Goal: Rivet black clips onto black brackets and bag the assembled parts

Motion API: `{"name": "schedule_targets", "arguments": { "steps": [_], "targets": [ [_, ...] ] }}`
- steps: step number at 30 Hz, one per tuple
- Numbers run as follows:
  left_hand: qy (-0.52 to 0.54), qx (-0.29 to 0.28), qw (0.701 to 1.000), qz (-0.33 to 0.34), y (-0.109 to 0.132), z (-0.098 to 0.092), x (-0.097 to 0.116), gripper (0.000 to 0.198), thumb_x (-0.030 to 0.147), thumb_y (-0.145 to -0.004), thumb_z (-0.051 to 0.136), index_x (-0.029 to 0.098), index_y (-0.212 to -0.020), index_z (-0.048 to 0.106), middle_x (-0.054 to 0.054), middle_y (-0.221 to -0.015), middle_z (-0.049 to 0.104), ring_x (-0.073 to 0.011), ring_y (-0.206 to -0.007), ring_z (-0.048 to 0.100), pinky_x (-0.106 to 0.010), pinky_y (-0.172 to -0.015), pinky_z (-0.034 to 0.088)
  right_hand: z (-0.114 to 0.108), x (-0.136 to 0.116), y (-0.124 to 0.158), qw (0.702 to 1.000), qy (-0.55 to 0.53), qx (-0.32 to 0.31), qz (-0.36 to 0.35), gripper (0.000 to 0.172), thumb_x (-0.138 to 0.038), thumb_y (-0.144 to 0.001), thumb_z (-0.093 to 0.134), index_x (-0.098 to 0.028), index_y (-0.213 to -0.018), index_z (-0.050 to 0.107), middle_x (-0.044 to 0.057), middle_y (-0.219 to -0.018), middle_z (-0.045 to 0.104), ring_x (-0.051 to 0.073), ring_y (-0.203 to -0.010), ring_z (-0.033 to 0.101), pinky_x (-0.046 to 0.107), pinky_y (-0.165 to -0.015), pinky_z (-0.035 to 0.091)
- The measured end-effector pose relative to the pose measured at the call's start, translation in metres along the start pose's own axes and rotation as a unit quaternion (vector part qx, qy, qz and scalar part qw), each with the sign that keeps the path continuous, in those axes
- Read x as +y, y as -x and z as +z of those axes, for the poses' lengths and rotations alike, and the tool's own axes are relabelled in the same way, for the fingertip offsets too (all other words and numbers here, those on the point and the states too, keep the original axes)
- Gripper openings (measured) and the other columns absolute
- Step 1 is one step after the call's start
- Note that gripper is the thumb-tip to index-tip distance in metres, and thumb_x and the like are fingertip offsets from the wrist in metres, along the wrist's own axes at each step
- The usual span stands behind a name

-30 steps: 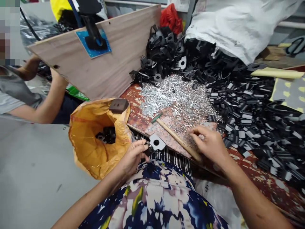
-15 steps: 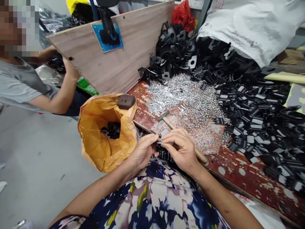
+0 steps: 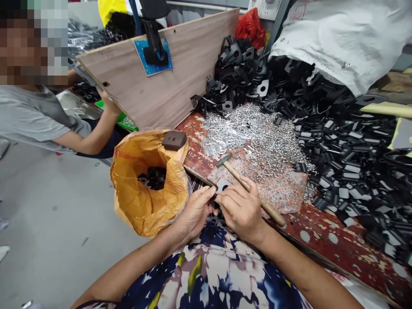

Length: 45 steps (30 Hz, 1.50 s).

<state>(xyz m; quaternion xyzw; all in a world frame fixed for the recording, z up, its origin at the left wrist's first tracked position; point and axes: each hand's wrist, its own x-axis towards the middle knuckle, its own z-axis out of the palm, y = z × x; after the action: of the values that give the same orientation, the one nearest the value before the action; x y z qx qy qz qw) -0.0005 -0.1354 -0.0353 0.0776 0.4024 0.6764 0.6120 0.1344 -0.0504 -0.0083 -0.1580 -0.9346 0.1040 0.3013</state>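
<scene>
Close to my body, my left hand [image 3: 201,210] is closed around a black plastic part. A grey flat plate with a hole [image 3: 223,184] shows above the fingers and seems to belong to that part; most of it is hidden by my hands. My right hand [image 3: 241,206] meets it from the other side, its thumb and fingers pinched together against the part. Whatever lies between those fingertips is hidden. Just beyond my right hand a hammer [image 3: 240,178] with a wooden handle and green head lies on the worktable [image 3: 322,231].
A heap of metal pins [image 3: 251,128] covers the table's middle. Black plastic parts [image 3: 350,171] are piled right and behind. An open yellow sack [image 3: 125,193] with black parts inside stands left, a brown block [image 3: 174,140] on its rim. Behind a wooden board [image 3: 128,86], another person [image 3: 64,116] sits.
The thin metal pin that showed at my right fingertips is now out of sight. My right fingers have closed in against the part. The view has shifted slightly.
</scene>
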Motion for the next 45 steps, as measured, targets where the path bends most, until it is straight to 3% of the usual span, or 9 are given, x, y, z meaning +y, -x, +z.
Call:
{"name": "schedule_targets", "arguments": {
  "steps": [7,12,18,25,29,32,39,42,45],
  "targets": [
    [-0.091,-0.014,0.995,0.026,0.015,-0.023,0.004,0.032,0.028,-0.069,0.093,0.016,-0.083,0.067,0.003,-0.072,0.059,-0.0070,-0.057,0.050,-0.017,-0.050,0.046,0.007,0.009,0.006,0.997,-0.059,-0.001,0.038,0.019,-0.014,-0.097,0.053,-0.025,-0.102,0.068,0.001,-0.094,0.077,0.020,-0.090,0.067,0.043,-0.094,0.041],
    [-0.024,-0.060,0.989,-0.135,0.019,-0.039,0.016,0.033,0.040,-0.075,0.088,0.012,-0.079,0.071,-0.004,-0.078,0.065,-0.0112,-0.060,0.059,-0.024,-0.055,0.058,-0.018,0.018,0.005,0.979,-0.170,-0.045,0.105,0.028,-0.030,-0.096,0.064,-0.022,-0.122,0.065,0.009,-0.112,0.072,0.024,-0.107,0.065,0.041,-0.092,0.052],
    [-0.034,-0.046,0.985,-0.164,0.012,-0.043,-0.003,0.041,0.037,-0.063,0.096,0.014,-0.073,0.063,0.002,-0.066,0.056,-0.0066,-0.051,0.053,-0.016,-0.046,0.047,-0.004,0.001,0.020,0.956,-0.277,-0.091,0.039,0.031,-0.018,-0.093,0.065,-0.022,-0.124,0.069,0.009,-0.119,0.073,0.020,-0.106,0.071,0.035,-0.091,0.060],
    [-0.271,-0.023,0.961,0.056,0.019,-0.038,0.004,0.049,0.032,-0.072,0.088,0.023,-0.112,0.062,0.001,-0.085,0.063,-0.0152,-0.074,0.058,-0.024,-0.065,0.046,0.000,0.006,0.025,0.973,-0.212,-0.046,0.082,0.029,-0.018,-0.097,0.060,-0.023,-0.125,0.065,0.007,-0.104,0.074,0.020,-0.095,0.071,0.036,-0.084,0.059],
    [-0.398,0.041,0.908,0.128,0.014,-0.036,0.034,0.023,0.039,-0.092,0.065,0.023,-0.108,0.068,0.001,-0.077,0.059,-0.0185,-0.074,0.053,-0.028,-0.072,0.042,-0.025,0.042,0.031,0.984,0.069,-0.077,0.148,0.023,-0.040,-0.095,0.063,-0.019,-0.107,0.064,0.012,-0.099,0.069,0.029,-0.095,0.064,0.046,-0.080,0.052],
    [-0.360,0.019,0.925,0.123,0.002,-0.037,0.044,0.025,0.043,-0.094,0.062,0.025,-0.111,0.063,0.000,-0.092,0.064,-0.0206,-0.086,0.059,-0.030,-0.080,0.045,-0.031,0.060,0.041,0.948,0.228,-0.148,0.169,0.027,-0.046,-0.096,0.059,-0.020,-0.089,0.056,0.011,-0.086,0.063,0.028,-0.081,0.060,0.039,-0.067,0.045],
    [-0.507,0.039,0.836,0.206,-0.023,-0.050,0.031,0.029,0.029,-0.089,0.067,0.022,-0.117,0.066,-0.007,-0.110,0.069,-0.0264,-0.106,0.062,-0.036,-0.098,0.042,-0.026,0.065,0.048,0.931,0.210,-0.193,0.227,0.014,-0.035,-0.100,0.047,-0.022,-0.093,0.047,0.001,-0.068,0.060,0.019,-0.054,0.057,0.029,-0.050,0.028],
    [-0.490,0.055,0.839,0.231,-0.023,-0.057,0.035,0.035,0.032,-0.092,0.064,0.022,-0.125,0.071,-0.009,-0.120,0.071,-0.0285,-0.117,0.061,-0.036,-0.105,0.039,-0.031,0.070,0.052,0.935,0.163,-0.201,0.242,0.016,-0.030,-0.100,0.042,-0.019,-0.107,0.052,0.001,-0.062,0.062,0.020,-0.049,0.059,0.029,-0.049,0.031],
    [-0.449,0.081,0.862,0.221,-0.025,-0.058,0.038,0.035,0.038,-0.095,0.060,0.022,-0.122,0.074,-0.006,-0.099,0.073,-0.0257,-0.096,0.064,-0.032,-0.090,0.045,-0.035,0.070,0.058,0.947,0.123,-0.199,0.218,0.037,-0.028,-0.102,0.040,-0.019,-0.137,0.051,0.005,-0.076,0.074,0.023,-0.055,0.067,0.031,-0.050,0.041]
  ]
}}
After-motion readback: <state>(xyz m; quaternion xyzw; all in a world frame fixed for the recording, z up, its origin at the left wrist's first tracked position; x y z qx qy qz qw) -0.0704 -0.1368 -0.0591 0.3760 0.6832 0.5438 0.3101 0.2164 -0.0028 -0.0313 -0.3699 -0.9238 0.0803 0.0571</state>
